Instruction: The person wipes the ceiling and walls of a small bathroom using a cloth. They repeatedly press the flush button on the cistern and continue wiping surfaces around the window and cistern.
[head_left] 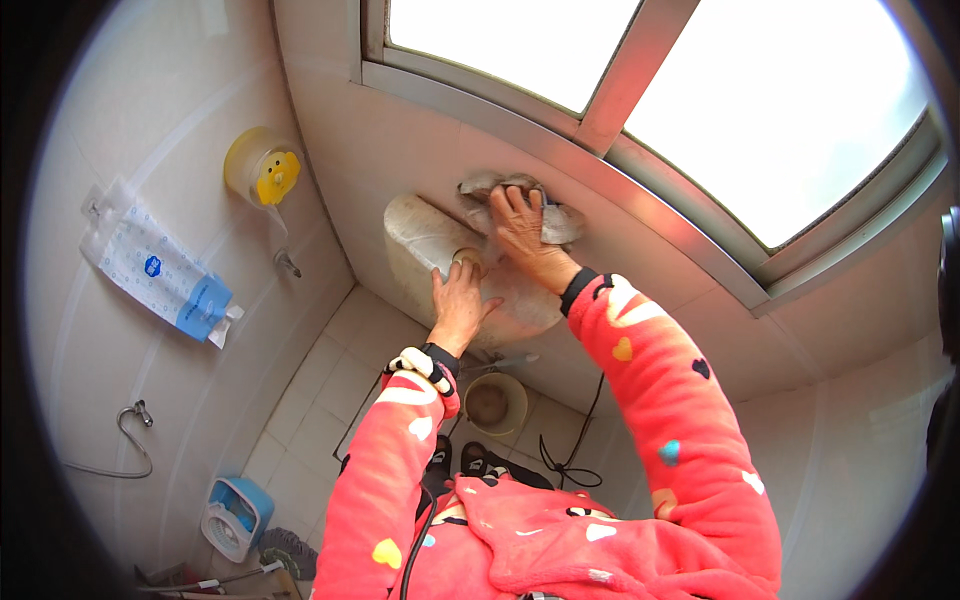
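My right hand (528, 232) presses a crumpled grey rag (565, 226) against the tiled wall just below the window, fingers bent over the cloth. A white fixture with rounded ends (415, 235), stained in places, is fixed low on that wall; it looks like a toilet cistern, though I cannot be sure. On its top is a round cream knob or button (468, 262). My left hand (458, 308) rests there with fingers spread, fingertips touching the knob. Both forearms are in red patterned fleece sleeves.
The metal-framed window (600, 130) stands above. On the left wall are a yellow paper-roll holder (262, 168), a hanging tissue pack (165, 265) and a small tap (287, 264). Below are a cream bucket (520, 405), black cable (570, 468), blue-and-white mop bucket (237, 518) and grey mop head (288, 550).
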